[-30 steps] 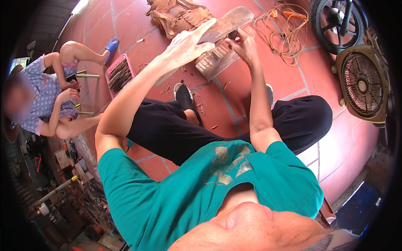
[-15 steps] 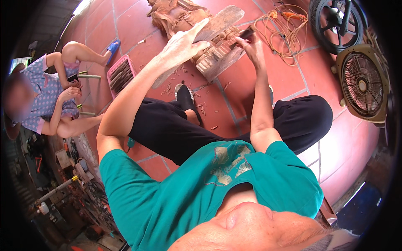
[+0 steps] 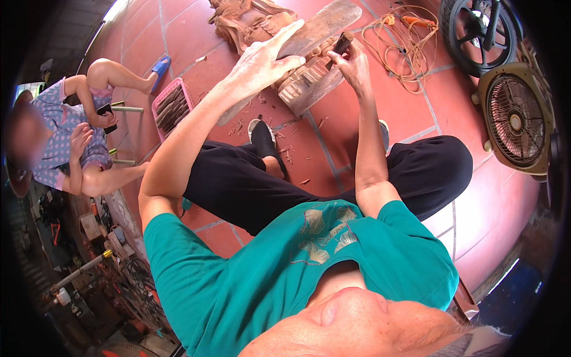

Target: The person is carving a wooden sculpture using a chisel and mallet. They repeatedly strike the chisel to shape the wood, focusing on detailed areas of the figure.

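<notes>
My left hand point(image 3: 262, 64) lies with thumb and index finger stretched wide apart at the left side of a carved brown wood block point(image 3: 300, 82). Its thumb reaches the block and its index finger runs beside a long flat board point(image 3: 324, 28); the other fingers are mostly hidden. On the far side of the block, to the right, my right hand point(image 3: 355, 68) is closed around a dark wooden-handled tool point(image 3: 341, 44). The handle's top sticks up above the fingers, while its lower end is hard to make out against the block.
Another brown carving point(image 3: 247, 24) lies beyond my left hand. A pink basket point(image 3: 156, 110) holds several dark sticks. Wood shavings litter the red tiles. An orange cord point(image 3: 416, 56), a wheel point(image 3: 479, 35) and a fan point(image 3: 516, 119) are at right. A seated person point(image 3: 65, 131) holds a phone at left.
The dark tool has tilted more upright and shifted left with my right hand. The board's far end moved slightly right and up. The seated person's hands have drawn apart.
</notes>
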{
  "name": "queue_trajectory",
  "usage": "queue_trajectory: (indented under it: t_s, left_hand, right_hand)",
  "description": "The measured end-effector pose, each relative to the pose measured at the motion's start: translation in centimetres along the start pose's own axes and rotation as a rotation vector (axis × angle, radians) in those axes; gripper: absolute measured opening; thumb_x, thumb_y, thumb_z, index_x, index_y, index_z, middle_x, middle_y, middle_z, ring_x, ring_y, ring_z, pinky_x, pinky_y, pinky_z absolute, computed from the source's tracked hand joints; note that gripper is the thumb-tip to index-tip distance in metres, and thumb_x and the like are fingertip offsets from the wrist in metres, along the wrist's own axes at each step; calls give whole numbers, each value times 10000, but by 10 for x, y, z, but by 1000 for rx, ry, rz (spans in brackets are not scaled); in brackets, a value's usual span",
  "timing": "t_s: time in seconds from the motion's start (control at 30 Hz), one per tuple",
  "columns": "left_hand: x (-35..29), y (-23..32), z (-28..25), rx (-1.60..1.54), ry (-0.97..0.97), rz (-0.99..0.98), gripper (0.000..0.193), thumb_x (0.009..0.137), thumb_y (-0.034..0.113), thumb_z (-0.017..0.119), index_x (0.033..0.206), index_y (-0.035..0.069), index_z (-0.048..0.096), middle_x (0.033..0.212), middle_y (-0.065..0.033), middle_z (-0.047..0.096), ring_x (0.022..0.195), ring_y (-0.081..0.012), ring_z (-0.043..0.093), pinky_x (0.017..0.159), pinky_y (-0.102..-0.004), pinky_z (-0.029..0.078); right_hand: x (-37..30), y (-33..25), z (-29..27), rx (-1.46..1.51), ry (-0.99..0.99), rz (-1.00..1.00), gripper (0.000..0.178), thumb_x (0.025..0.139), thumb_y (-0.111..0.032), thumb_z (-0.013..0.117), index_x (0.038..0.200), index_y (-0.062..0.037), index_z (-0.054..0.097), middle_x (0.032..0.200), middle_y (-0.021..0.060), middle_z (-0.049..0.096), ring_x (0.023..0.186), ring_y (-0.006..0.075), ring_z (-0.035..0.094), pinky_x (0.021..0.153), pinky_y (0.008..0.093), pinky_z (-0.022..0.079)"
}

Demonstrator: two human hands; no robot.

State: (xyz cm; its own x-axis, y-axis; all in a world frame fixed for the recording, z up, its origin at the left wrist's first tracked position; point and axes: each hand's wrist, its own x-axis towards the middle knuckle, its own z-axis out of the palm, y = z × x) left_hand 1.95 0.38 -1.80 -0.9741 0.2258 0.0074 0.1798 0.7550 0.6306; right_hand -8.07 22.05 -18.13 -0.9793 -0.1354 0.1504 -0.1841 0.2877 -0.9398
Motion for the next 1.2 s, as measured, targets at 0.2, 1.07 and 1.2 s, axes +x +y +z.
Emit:
queue_trajectory:
  t_s: [0.2,1.07,1.2]
  left_hand:
    - [0,-6,6,9,124,169,714,906,334,672,1535,197,362,771,-249,661,687,-335,670,735,-445,518]
    - [8,0,13,87,-134,40,697,905,307,655,1523,154,372,1090,-270,675,939,-386,681,864,-451,509]
    - [13,-8,15,100,-218,-18,732,899,319,677,1533,143,358,1342,-244,588,1187,-372,604,1016,-422,457]
  right_hand:
    - [-3,-13,0,-60,-44,-3,359,817,-273,775,1109,-91,673,895,74,729,823,200,686,765,370,526]
    - [3,8,-5,85,-22,109,312,853,-172,745,1083,-6,615,909,123,727,761,202,719,673,350,556]
    - [7,26,-11,260,-29,167,352,865,-97,710,1131,62,543,886,145,717,724,195,722,643,307,584]
